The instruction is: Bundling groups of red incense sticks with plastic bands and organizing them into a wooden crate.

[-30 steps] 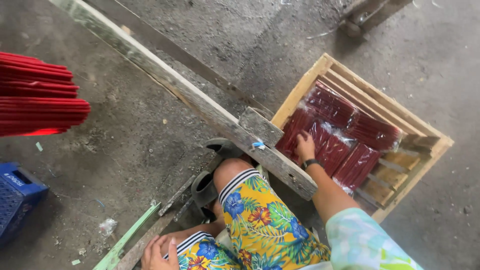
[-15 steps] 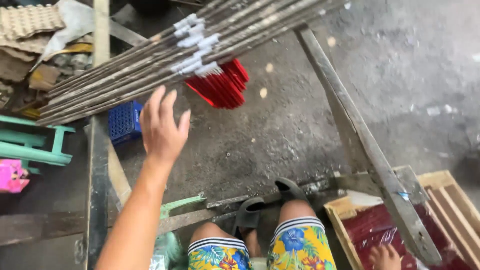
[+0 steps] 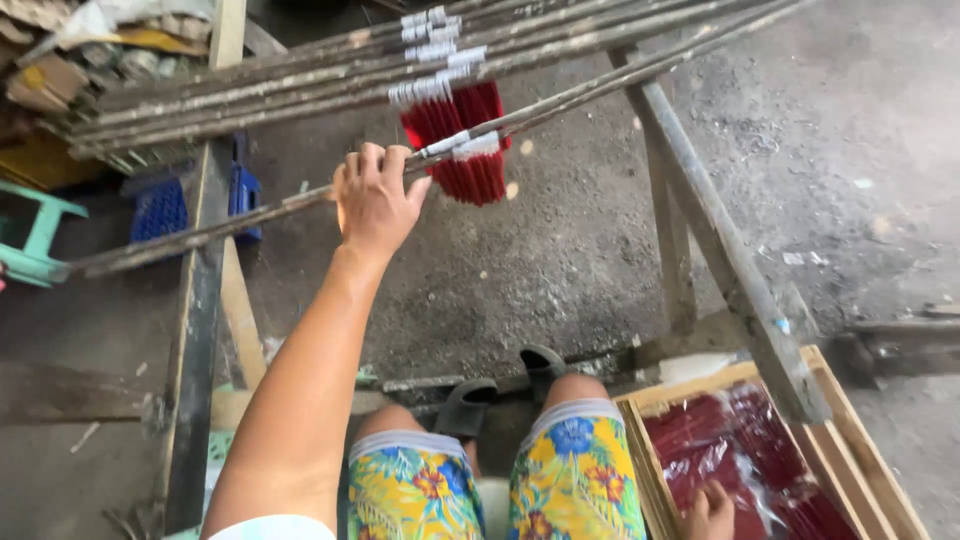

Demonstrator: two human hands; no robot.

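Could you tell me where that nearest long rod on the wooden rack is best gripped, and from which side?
Probably mid-span, from above, where the left hand already curls over the long rod: it lies near-level, apart from the other rods, with open space beneath.

- A rough wooden rack of grey beams stands on a stained concrete floor.
- Long thin rods lie side by side across the rack's beams; bunches of red sticks hang from them.
- A shallow wooden crate sits on the floor at lower right, holding red packets in clear wrap.
- A blue plastic crate rests on the floor behind the rack.
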